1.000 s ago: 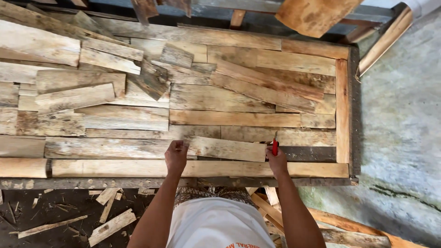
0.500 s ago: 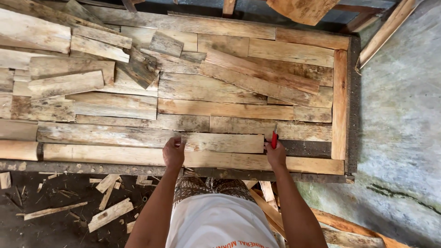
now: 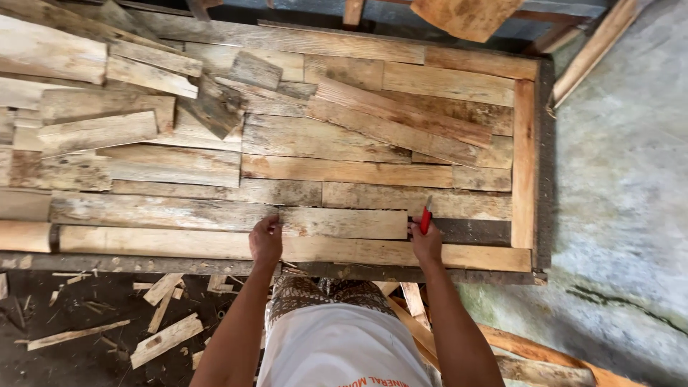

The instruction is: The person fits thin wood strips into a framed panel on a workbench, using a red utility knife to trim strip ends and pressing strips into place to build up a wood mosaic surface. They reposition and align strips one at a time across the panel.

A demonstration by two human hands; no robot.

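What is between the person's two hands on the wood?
In the head view, a short pale plank spans the stretch between the left hand and the right hand, which holds a red pencil at the plank's end.

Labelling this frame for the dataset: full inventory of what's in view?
short plank: one, pale weathered wood, near row of frame, both hands on its ends
red pencil: one, in right hand, at plank's right end
wooden frame: one, brown, filled with plank rows
loose boards: many, grey-tan, piled top left
offcuts: several, pale, dark floor lower left
concrete floor: grey, right
left hand: on plank's left end
right hand: grips pencil
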